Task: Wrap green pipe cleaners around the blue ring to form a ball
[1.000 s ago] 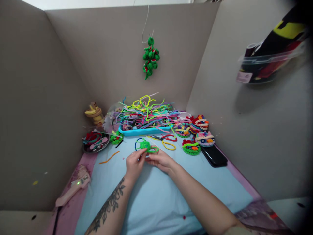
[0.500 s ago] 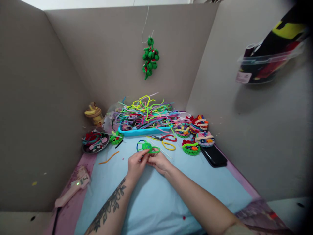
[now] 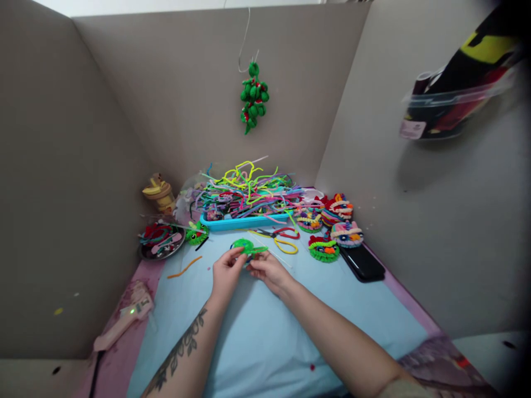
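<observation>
Between my hands, above the light blue cloth, is a green pipe-cleaner piece (image 3: 244, 244) with a coiled round body, a loop out to the right and some dark blue at its edge. My left hand (image 3: 226, 270) pinches its lower left side between thumb and fingers. My right hand (image 3: 269, 271) has its fingers closed at the lower right of the piece, below the green loop. Fingers hide part of its underside. Just beyond lie scissors (image 3: 286, 246) with one red and one yellow handle, blades spread.
A blue tray (image 3: 244, 224) heaped with pipe cleaners stands at the back. Several finished colourful pieces (image 3: 324, 250) and a black phone (image 3: 364, 264) lie right. Left are a round dish (image 3: 160, 254), an orange pipe cleaner (image 3: 185, 267) and a pink glue gun (image 3: 126, 320). Grey panels surround the table.
The green piece has turned and tilted in my hands, so its loops look flatter. It sits slightly further left, and my left hand has shifted a little left with it.
</observation>
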The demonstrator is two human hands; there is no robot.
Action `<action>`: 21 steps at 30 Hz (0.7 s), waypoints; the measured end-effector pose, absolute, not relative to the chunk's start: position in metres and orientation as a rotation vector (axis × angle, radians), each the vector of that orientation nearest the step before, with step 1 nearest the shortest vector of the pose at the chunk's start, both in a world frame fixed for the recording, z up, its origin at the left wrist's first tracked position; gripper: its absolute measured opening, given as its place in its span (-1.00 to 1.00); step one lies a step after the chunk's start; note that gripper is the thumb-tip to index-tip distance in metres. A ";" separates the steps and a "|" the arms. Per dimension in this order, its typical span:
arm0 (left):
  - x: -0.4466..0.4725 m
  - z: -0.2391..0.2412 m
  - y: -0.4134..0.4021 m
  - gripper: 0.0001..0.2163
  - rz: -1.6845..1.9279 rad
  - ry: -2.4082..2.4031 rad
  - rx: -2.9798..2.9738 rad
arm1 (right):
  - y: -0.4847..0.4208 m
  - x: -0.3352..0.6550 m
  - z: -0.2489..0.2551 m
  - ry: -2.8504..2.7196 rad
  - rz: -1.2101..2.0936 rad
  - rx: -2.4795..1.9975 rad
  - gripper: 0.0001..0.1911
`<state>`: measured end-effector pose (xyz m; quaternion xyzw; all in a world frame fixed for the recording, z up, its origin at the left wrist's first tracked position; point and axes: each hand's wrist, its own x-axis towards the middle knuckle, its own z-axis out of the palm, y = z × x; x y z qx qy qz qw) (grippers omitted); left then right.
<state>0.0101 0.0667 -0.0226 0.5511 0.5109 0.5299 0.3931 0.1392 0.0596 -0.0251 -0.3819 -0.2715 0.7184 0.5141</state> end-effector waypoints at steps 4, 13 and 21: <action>0.009 -0.021 0.070 -0.68 1.381 1.225 1.241 | 0.060 0.139 -0.027 -0.713 1.539 -1.019 -0.68; 0.010 -0.016 0.070 -0.65 1.381 1.216 1.127 | 0.068 0.152 -0.031 -0.952 1.031 -1.069 -0.80; 0.013 -0.013 0.068 -0.65 1.369 1.156 1.109 | 0.066 0.153 -0.029 -1.118 1.026 -1.055 -0.90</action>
